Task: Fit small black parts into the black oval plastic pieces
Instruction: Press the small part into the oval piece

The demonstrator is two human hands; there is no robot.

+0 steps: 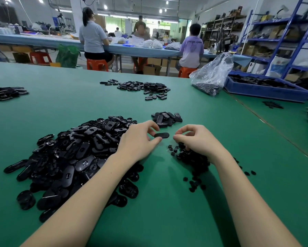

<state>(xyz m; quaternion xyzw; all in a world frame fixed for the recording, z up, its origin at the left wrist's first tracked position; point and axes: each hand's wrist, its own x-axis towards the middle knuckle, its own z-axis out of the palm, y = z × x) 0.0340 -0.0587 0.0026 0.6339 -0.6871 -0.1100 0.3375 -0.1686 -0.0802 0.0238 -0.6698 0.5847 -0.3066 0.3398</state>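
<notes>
Black oval piece (161, 135) is sitting pinched in the left hand (139, 138) grip, just above the table (167, 202). Right hand (196, 138) is curling narrow over the small parts (194, 157); can't tell if it's holding one. Small stack (167, 118) beyond is probably the finished ones. Big pile (74, 154) at left is waiting, so most of the job is looking undone.

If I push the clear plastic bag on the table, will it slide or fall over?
The plastic bag looks crumpled and thin, so it will probably fold, not tip. Its dark contents sit at the bottom, so that part may drag on the green table.
</notes>
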